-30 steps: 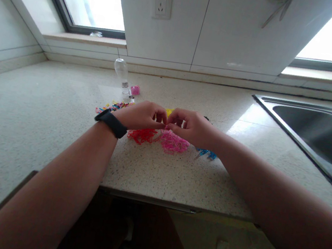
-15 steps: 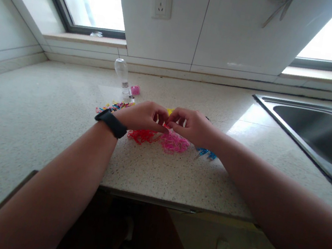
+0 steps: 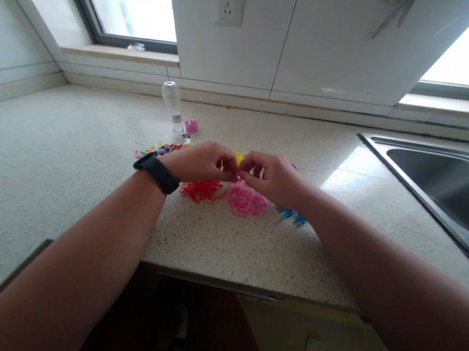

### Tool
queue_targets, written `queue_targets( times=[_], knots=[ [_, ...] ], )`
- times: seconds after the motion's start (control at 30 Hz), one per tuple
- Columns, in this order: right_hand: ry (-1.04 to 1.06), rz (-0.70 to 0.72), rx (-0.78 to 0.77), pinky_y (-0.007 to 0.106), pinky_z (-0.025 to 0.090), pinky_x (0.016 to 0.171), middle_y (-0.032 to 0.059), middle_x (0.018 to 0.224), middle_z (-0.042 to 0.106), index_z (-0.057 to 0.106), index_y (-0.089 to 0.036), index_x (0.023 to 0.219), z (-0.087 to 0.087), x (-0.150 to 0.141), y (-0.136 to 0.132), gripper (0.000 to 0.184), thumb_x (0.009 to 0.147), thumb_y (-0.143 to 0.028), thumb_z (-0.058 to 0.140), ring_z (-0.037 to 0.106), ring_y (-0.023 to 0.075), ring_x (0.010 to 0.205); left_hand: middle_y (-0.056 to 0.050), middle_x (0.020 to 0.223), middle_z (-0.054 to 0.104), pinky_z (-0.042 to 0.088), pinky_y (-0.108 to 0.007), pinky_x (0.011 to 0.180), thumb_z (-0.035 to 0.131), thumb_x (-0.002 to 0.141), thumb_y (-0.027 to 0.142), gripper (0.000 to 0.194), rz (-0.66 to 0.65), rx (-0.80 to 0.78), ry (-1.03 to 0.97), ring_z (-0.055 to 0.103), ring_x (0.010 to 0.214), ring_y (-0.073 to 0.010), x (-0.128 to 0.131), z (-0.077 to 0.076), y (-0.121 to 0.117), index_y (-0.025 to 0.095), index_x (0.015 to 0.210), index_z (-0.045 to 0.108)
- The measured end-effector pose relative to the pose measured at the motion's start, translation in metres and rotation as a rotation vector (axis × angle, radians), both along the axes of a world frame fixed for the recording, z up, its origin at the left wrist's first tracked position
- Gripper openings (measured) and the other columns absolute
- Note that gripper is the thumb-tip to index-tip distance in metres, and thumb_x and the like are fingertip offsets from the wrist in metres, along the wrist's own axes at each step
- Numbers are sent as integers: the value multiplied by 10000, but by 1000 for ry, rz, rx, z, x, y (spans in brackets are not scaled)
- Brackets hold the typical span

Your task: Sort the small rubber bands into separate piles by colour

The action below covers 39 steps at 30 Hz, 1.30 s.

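Observation:
Thumb and fingers pinched, my left hand (image 3: 212,161) meets my right hand (image 3: 268,175) fingertip to fingertip above the counter. A scrap of red, apparently a small rubber band (image 3: 238,179), shows between the fingertips of both. Just below them lies a heap of pink rubber bands (image 3: 246,200), with a red heap (image 3: 201,190) to its left. Blue bands (image 3: 293,216) sit under my right wrist, partly covered. Behind the hands a bit of a yellow heap (image 3: 240,156) peeks out. Mixed coloured bands (image 3: 160,150) lie beyond my left wrist, which wears a black wristband (image 3: 157,172).
A clear bottle (image 3: 170,106) stands behind the mixed bands, beside a pink cap-like piece (image 3: 191,126). To the right, a steel sink (image 3: 374,144) is set into the speckled counter (image 3: 206,239). The counter's front edge runs below my forearms.
Both hands stay in the same place, their fingertips shifting slightly. Pink showed at the fingertips at first; red shows there in the later frames.

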State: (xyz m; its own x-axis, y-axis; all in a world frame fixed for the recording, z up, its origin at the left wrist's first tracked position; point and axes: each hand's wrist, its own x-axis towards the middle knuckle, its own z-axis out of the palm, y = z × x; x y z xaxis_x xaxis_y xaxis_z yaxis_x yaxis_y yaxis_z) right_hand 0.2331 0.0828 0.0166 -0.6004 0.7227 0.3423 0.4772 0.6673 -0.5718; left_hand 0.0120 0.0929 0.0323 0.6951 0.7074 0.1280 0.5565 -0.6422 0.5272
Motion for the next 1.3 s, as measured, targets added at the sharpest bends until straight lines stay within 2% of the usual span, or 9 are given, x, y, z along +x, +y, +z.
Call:
queue_targets(
  times=[0.67,1.03,1.3],
  knots=[
    [0,23,14,286,375,640,7,757,658,664,-172,871,0,-1,0,92,830,-230,606,534,122,670,-2,703,642,357,-232,586,673,878,358,216,24,12,30,545,644,-110,-1,0,-2,149,870,729],
    [-45,30,2,289,363,640,4,744,649,679,-164,894,-1,-1,-1,106,850,-233,611,528,119,660,1,722,658,370,-237,596,711,854,346,197,6,-36,24,552,655,-109,-2,-1,0,150,837,710],
    [-118,98,20,279,365,642,9,747,658,689,-159,905,-3,0,-1,122,861,-226,598,542,117,660,8,694,643,359,-233,592,745,826,333,187,5,-31,22,535,632,-101,-1,-1,1,147,824,721]
  ],
)
